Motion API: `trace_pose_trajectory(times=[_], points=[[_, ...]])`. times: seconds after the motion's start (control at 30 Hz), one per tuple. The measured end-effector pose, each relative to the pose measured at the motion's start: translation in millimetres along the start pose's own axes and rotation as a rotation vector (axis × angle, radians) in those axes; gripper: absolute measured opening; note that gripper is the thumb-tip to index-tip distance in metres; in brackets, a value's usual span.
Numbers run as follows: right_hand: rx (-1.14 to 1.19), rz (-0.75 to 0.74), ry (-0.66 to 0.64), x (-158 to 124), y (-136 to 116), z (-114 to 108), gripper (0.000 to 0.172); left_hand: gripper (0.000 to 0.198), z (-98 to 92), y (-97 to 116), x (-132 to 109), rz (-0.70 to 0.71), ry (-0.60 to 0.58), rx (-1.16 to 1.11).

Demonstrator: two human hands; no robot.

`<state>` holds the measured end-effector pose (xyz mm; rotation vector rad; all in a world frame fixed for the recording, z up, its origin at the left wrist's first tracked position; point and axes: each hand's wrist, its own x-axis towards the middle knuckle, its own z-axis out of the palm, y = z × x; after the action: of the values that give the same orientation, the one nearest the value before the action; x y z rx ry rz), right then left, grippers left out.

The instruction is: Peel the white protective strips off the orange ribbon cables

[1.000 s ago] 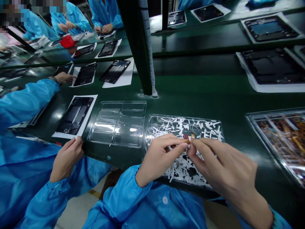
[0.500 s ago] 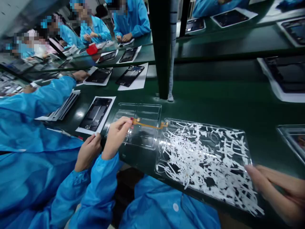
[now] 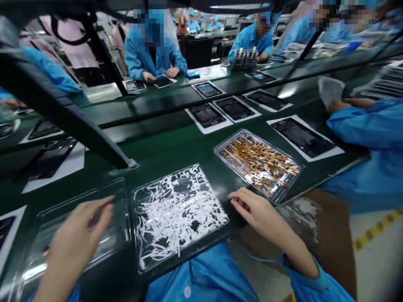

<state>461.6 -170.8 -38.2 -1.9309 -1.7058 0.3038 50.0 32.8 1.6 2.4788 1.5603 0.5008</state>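
My left hand (image 3: 75, 243) hovers over an empty clear plastic tray (image 3: 103, 241) at the lower left, fingers loosely extended and motion-blurred, with nothing visible in it. My right hand (image 3: 256, 212) rests on the green belt between a clear tray of white paper strips (image 3: 176, 212) and a clear tray of orange flex cables (image 3: 260, 161). Its fingers lie stretched and empty, close to the cable tray's near edge.
Dark device frames on white sheets (image 3: 302, 136) lie along the green conveyor (image 3: 163, 147). A co-worker's blue sleeve (image 3: 368, 126) reaches in at the right. A black slanted post (image 3: 72, 121) crosses the left. Other people in blue coats work across the belt.
The view has swung right. My left hand no longer holds the orange flex cable and sits over the empty tray. My right hand moved toward the cable tray.
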Motion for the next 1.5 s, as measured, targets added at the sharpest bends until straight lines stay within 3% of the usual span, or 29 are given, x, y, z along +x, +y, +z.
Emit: trace_pose_trajectory(times=[0.1,0.23,0.37,0.47,0.57,0.73,0.87,1.0,1.07,1.13,1.2,1.3,1.5], points=[[-0.1,0.121,0.187,-20,38,-23,0.019,0.033,20.1,115,60,0.405,-0.256,-0.127],[-0.226,0.236,0.409,-16,80,-41,0.026,0.033,80.8,233,141,0.915,-0.346,-0.171],[-0.299,0.243,0.483,20,99,-39,0.036,0.04,150.0,312,203,1.251,-0.305,-0.082],[-0.325,0.248,0.504,46,107,-31,0.037,0.046,185.0,345,232,1.399,-0.319,0.007],[-0.298,0.236,0.497,56,117,-31,0.028,0.036,202.8,353,251,1.471,-0.303,0.062],[-0.262,0.24,0.508,56,132,-40,0.026,0.032,214.1,349,270,1.456,-0.275,0.064],[-0.291,0.197,0.459,55,128,-46,0.025,0.034,212.0,352,266,1.479,-0.227,0.038],[-0.38,0.279,0.601,39,106,-56,0.027,0.042,201.6,351,248,1.536,-0.099,-0.071],[-0.48,0.382,0.607,25,92,-52,0.031,0.045,199.9,348,241,1.61,-0.144,-0.098],[-0.57,0.49,0.517,14,82,-41,0.04,0.047,202.5,345,236,1.676,-0.206,-0.087],[-0.579,0.561,0.437,8,77,-25,0.044,0.04,207.8,343,235,1.704,-0.243,-0.079],[-0.508,0.59,0.432,6,76,-11,0.04,0.032,214.8,339,234,1.682,-0.259,-0.108],[-0.444,0.57,0.459,3,84,-35,0.035,0.031,214.5,334,234,1.637,-0.313,-0.13]])
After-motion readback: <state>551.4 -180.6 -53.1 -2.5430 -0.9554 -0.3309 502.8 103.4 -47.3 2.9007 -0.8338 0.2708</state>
